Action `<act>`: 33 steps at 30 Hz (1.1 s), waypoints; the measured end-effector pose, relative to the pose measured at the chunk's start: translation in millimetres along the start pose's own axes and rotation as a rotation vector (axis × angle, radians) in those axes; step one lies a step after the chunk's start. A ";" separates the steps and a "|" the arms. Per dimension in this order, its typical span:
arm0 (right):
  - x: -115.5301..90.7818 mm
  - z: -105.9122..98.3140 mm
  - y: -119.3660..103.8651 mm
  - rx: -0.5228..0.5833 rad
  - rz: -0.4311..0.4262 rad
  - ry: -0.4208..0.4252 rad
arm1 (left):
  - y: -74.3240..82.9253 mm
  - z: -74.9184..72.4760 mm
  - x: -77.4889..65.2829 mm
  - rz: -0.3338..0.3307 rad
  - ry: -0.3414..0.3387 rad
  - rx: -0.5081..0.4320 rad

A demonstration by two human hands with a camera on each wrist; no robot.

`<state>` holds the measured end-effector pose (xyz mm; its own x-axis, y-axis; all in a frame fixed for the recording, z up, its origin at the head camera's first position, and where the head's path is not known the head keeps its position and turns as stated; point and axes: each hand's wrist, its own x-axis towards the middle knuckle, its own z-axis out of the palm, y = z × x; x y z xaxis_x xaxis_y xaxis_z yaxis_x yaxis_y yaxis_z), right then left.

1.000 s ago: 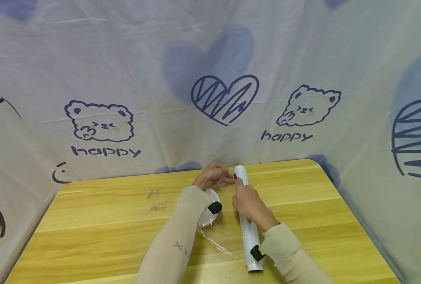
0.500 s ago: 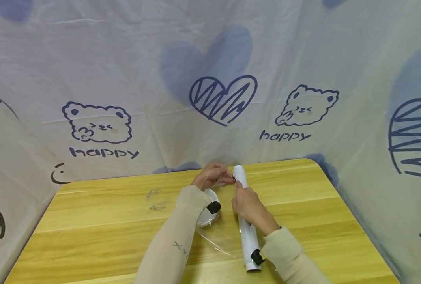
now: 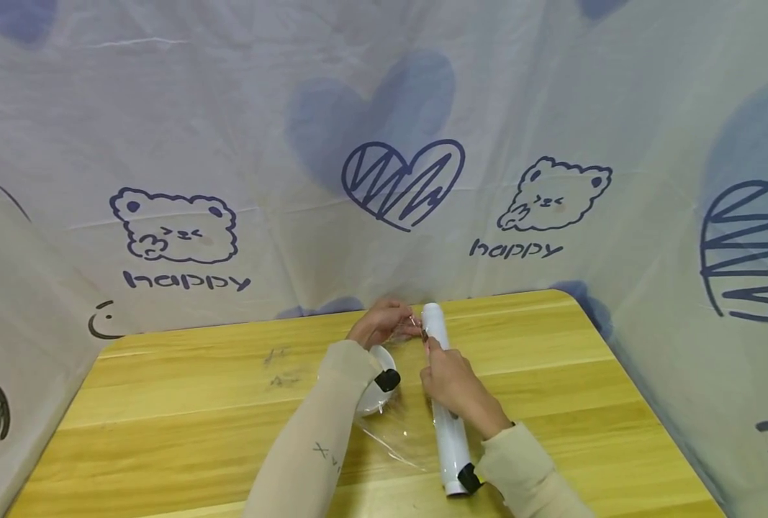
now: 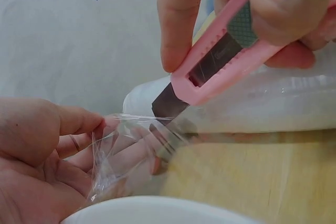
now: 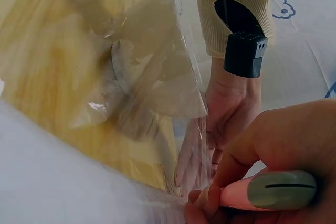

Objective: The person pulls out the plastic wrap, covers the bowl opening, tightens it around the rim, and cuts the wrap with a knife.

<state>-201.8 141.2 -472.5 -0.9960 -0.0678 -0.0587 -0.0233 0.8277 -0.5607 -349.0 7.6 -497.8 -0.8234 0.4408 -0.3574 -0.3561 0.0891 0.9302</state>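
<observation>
My right hand [image 3: 451,375] grips a pink box cutter [image 4: 215,59], thumb near its grey slider, above the far part of a white roll of cling film [image 3: 451,446]. The cutter's blade [image 4: 167,102] is out and meets the stretched, creased edge of the clear film [image 4: 123,156]. To the left of the roll, my left hand [image 3: 384,324] pinches that film between thumb and fingers, with other fingers showing through it. A white bowl [image 3: 376,400] sits under my left wrist, partly hidden by it. Film spreads from the roll across the bowl.
The yellow wood-grain table [image 3: 196,410] reaches back to a pale printed cloth [image 3: 280,144]. Dark smudges [image 3: 283,367] mark the tabletop at left. Each wrist wears a small black camera [image 3: 387,380].
My right hand and the box cutter have shifted slightly toward me along the roll. The left hand keeps its hold on the film. The head view has turned a little.
</observation>
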 end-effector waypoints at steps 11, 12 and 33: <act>-7.7 -2.2 1.3 -0.009 -0.032 0.009 | -1.5 0.8 0.5 0.005 -0.006 -0.023; -8.5 -2.4 1.1 -0.007 -0.032 0.006 | -1.7 0.8 0.7 0.003 -0.002 -0.019; -28.6 -0.7 -2.9 0.012 -0.034 -0.017 | -1.2 1.5 1.8 -0.010 0.009 0.001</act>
<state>-173.3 141.1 -468.6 -0.9930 -0.1053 -0.0534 -0.0560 0.8178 -0.5728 -349.4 9.7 -499.4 -0.8239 0.4316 -0.3673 -0.3636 0.0945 0.9267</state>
